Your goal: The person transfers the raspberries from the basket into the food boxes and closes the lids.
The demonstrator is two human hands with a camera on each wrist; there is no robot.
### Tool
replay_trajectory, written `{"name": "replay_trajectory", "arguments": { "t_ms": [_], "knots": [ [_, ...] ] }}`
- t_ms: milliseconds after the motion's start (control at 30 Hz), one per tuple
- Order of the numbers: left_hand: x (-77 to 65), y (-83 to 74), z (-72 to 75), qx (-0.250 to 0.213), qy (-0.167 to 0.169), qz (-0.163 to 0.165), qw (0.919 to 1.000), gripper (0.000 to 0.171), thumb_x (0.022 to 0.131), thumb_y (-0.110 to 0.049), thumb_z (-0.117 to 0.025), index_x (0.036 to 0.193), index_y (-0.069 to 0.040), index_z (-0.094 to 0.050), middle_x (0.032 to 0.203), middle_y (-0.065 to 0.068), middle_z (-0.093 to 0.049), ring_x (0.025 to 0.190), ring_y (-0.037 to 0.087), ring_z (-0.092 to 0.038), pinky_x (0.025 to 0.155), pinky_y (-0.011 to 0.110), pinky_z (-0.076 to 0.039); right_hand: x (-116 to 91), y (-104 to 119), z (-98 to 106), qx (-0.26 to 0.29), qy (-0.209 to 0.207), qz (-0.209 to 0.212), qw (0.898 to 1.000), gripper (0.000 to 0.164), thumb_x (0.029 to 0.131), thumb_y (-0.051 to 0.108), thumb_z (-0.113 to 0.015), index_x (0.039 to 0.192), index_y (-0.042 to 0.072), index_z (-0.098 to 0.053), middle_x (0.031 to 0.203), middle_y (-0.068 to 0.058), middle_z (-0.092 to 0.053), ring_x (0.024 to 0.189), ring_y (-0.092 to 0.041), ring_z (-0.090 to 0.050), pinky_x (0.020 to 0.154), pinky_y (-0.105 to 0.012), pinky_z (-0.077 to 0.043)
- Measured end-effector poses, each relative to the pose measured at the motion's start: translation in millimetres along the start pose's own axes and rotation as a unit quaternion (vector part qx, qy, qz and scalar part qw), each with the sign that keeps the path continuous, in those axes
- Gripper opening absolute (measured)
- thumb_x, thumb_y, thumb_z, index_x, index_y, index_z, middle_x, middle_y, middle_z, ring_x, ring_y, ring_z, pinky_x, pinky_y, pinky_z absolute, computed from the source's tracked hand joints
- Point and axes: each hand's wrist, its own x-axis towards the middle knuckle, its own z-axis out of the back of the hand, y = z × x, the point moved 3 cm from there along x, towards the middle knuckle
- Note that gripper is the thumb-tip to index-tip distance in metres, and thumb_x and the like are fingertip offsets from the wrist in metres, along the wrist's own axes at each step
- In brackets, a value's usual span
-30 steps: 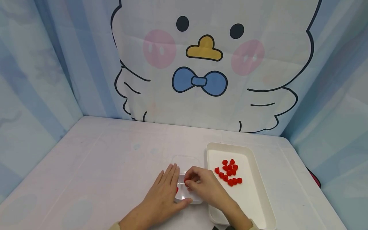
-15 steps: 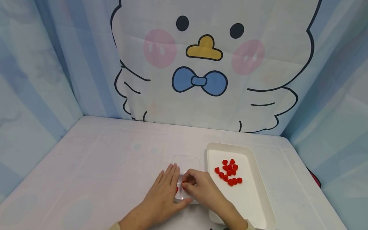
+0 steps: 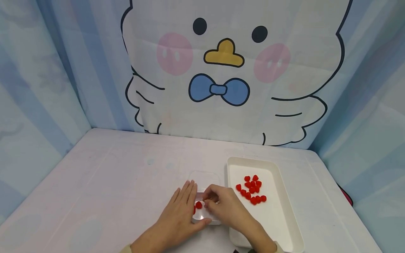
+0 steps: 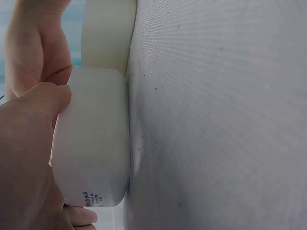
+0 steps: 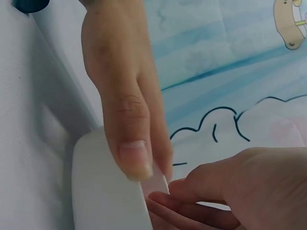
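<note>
A small white box (image 3: 202, 220) with a clear lid (image 3: 205, 179) folded back behind it sits mid-table. Along its left side lie the straight fingers of my left hand (image 3: 180, 212). That thumb rests on the near rim, and the left wrist view shows its tip against the box wall (image 4: 93, 139). Inside are a small rounded red piece (image 3: 198, 205) and a second red piece (image 3: 194, 210) partly hidden by the left hand. My right hand (image 3: 226, 205) hovers over the box's right part, fingers bent, just right of the rounded piece; nothing red shows between its fingertips.
To the right stands a shallow white tray (image 3: 281, 225) with several small red pieces (image 3: 252, 189) clustered in its upper part. The right forearm crosses its near left edge. A printed curtain (image 3: 221, 116) rises behind the table (image 3: 126, 168), and more fabric hangs at both sides.
My right hand moved left into the box with a red piece, let go of it, and drew slightly right. That piece now lies exposed. The left hand stays put.
</note>
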Motion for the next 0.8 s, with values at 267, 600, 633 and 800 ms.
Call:
{"name": "replay_trajectory", "arguments": {
  "t_ms": [267, 600, 633, 800],
  "knots": [
    [0.0, -0.3, -0.7, 0.009, -0.013, -0.005, 0.9999, 0.099, 0.091, -0.072, -0.047, 0.152, 0.004, -0.028, 0.160, 0.018, -0.031, 0.152, 0.031, -0.025, 0.121, 0.051, -0.027, -3.2, -5.1, 20.5, 0.037, -0.029, -0.027, 0.999, 0.008, 0.092, 0.008, -0.067, 0.101, 0.007, -0.067, 0.097, -0.011, -0.072, 0.080, -0.013, -0.071, 0.069, -0.021, -0.059],
    [2.3, -1.0, -1.0, 0.001, -0.015, 0.001, 0.9999, 0.101, 0.089, -0.072, -0.049, 0.152, 0.003, -0.028, 0.160, 0.018, -0.032, 0.151, 0.031, -0.026, 0.121, 0.051, -0.027, -8.1, -13.4, 56.3, 0.094, -0.074, -0.038, 0.992, 0.010, 0.092, 0.005, -0.066, 0.100, 0.000, -0.064, 0.097, -0.020, -0.069, 0.083, -0.024, -0.073, 0.069, -0.026, -0.061],
    [2.4, -1.1, -1.0, 0.001, -0.015, 0.001, 0.9999, 0.101, 0.089, -0.072, -0.049, 0.152, 0.003, -0.028, 0.160, 0.018, -0.032, 0.151, 0.031, -0.027, 0.121, 0.051, -0.027, -9.3, -15.2, 61.0, 0.096, -0.079, -0.041, 0.991, 0.010, 0.093, 0.005, -0.065, 0.101, -0.001, -0.064, 0.097, -0.020, -0.069, 0.083, -0.024, -0.073, 0.069, -0.028, -0.061],
    [1.2, -1.0, -0.8, -0.001, -0.010, 0.002, 0.9999, 0.101, 0.089, -0.073, -0.050, 0.153, 0.003, -0.028, 0.160, 0.017, -0.031, 0.151, 0.032, -0.027, 0.121, 0.052, -0.027, -17.7, -27.9, 84.8, 0.077, -0.110, -0.092, 0.987, 0.014, 0.096, 0.008, -0.063, 0.108, 0.001, -0.063, 0.104, -0.017, -0.071, 0.085, -0.022, -0.074, 0.073, -0.028, -0.061]
  ]
}}
